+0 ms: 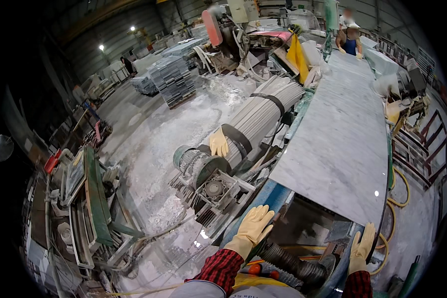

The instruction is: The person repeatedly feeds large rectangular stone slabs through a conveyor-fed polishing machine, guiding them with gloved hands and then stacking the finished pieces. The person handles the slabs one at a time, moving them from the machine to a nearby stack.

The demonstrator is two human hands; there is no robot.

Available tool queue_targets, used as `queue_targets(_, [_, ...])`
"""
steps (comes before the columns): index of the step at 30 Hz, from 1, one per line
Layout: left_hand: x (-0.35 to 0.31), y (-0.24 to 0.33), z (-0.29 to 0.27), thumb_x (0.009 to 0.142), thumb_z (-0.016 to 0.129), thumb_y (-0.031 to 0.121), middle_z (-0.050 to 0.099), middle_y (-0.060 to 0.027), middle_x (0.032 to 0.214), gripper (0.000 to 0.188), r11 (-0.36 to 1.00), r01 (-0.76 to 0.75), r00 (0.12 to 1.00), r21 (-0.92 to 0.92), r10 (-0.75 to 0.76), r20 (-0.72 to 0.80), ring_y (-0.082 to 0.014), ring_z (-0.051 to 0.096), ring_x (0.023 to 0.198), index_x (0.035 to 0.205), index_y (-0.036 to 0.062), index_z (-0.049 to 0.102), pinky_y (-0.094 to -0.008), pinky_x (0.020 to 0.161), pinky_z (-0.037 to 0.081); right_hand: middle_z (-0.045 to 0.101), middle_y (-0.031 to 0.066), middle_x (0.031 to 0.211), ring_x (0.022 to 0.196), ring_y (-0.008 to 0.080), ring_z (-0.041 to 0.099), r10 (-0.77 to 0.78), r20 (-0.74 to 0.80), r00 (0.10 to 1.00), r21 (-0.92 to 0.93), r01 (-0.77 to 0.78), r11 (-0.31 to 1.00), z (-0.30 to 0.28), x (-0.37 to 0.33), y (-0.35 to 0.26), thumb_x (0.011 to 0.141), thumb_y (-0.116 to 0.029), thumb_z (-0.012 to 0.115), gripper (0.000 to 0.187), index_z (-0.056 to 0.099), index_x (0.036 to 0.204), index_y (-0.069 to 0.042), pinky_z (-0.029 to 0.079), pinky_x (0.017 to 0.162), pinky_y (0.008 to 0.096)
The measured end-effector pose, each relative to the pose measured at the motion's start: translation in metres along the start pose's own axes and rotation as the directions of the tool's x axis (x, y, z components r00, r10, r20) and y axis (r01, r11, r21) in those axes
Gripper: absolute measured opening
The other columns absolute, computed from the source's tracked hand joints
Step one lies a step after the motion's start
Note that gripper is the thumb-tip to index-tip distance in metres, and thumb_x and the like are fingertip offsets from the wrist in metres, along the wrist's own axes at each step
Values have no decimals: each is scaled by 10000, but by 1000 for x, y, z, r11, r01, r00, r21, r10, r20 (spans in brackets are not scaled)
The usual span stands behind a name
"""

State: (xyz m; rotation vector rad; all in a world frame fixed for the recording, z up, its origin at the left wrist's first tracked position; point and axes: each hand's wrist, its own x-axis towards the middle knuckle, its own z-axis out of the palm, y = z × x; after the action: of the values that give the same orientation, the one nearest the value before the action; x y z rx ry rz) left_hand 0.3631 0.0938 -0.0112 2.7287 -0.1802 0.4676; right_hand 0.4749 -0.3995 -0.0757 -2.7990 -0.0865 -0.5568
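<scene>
A long pale grey, veined stone slab (340, 134) lies on a blue machine frame (275, 196) and stretches away from me. My left hand (253, 227), in a cream rubber glove, rests on the frame's left side rail, fingers extended and nothing held. On the right, my gloved right hand (362, 248) lies along the frame's other rail beside the slab's near right corner; its fingers are straight and it too holds nothing. Between my hands the frame opens onto a ribbed hose (293, 262) and two orange-red round knobs (255, 268).
A loose cream glove (218, 143) lies by a strapped bundle of long strips (263, 111), behind a dusty motor (213, 187). Another person (350, 42) stands at the slab's far end. A yellow hose (395, 218) runs on the right; stacked slabs (173, 79) stand far left.
</scene>
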Motion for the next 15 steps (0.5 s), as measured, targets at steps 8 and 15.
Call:
queue_targets(8, [9,4,-7,898,775,227,584,-234,1419,517,998,-54,996,-40,56,73,-454,543,1301,1359,59,614,-529,1126,427,510,271,1580,1468,457,460,-5,-23,1000,20,5,1000,-18,7,-24,969,-251,662,621,528,1517,8,330,1262,518])
queue_targets(15, [2,-2,11,967,710,268,560,-264,1475,532,991,-113,992,71,108,65,-484,508,1366,1435,45,592,-575,1198,352,487,255,1606,1485,464,444,41,-27,999,-10,-42,999,-22,-1,-18,998,-292,668,623,507,1539,-30,333,1268,527])
